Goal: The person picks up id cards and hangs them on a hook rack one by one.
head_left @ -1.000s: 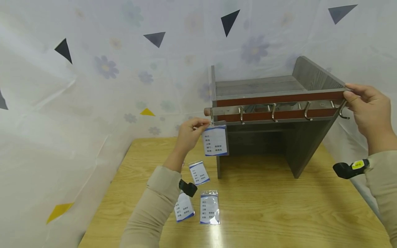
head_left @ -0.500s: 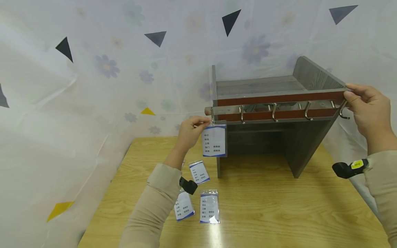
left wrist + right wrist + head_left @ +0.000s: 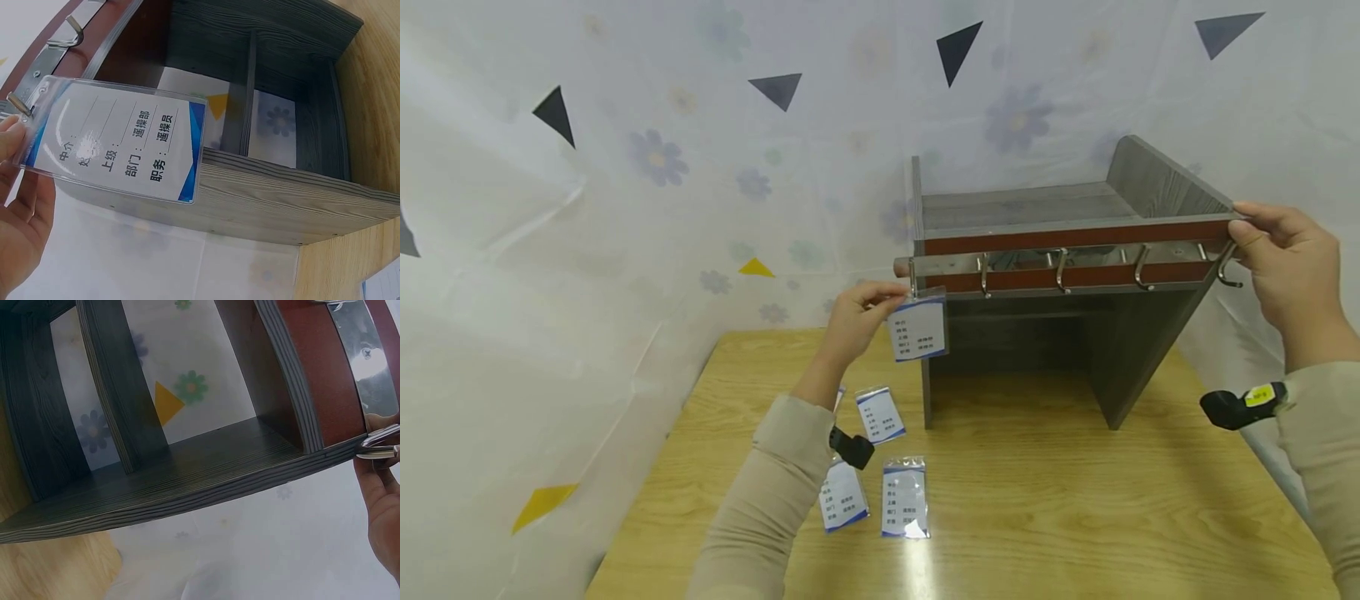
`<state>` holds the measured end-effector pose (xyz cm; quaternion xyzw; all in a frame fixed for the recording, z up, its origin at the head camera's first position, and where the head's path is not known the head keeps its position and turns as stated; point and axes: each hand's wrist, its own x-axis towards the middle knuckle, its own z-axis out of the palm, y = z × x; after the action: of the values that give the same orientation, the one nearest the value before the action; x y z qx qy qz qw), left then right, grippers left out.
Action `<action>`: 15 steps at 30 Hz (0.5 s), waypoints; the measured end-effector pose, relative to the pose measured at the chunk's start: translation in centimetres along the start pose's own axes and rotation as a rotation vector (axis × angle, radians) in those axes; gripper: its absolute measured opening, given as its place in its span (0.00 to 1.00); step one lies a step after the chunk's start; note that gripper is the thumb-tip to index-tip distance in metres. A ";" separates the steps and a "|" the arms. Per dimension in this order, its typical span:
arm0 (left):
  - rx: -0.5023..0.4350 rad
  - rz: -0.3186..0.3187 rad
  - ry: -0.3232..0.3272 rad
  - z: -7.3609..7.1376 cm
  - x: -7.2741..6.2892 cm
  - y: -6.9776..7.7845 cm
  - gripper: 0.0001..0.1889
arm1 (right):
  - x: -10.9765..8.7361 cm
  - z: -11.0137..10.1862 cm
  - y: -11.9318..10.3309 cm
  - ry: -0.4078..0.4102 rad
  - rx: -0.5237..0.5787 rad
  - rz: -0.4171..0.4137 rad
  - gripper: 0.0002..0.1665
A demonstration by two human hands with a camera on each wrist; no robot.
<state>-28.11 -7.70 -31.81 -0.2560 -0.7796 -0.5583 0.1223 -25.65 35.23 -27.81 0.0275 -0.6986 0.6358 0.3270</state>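
Observation:
My left hand pinches the top edge of a clear-sleeved ID badge with blue corners and printed lines. The badge is at the leftmost metal hook of a hook rail. In the left wrist view, the hook's tip meets the badge's top edge close to the fingers; whether it passes through a hole I cannot tell. My right hand grips the front right corner of the grey wooden shelf, beside the rightmost hook. The right wrist view shows those fingers partly behind the shelf's side.
More ID badges lie on the wooden table left of the shelf: one badge near its left leg, another closer to me, and a third partly behind my left wrist camera. A patterned white sheet hangs behind.
The badge's lower end has swung slightly outward and up, while my left fingers stay at its top edge by the hook. My right hand keeps its place on the shelf corner.

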 end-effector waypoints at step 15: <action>-0.154 -0.056 0.030 -0.9 -0.9 0.4 0.11 | 0.0 0.0 0.1 0.009 -0.055 0.002 0.17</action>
<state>-27.22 -8.72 -31.61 -0.2343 -0.7393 -0.6236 0.0980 -25.68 35.27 -27.89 0.0149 -0.7145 0.6168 0.3300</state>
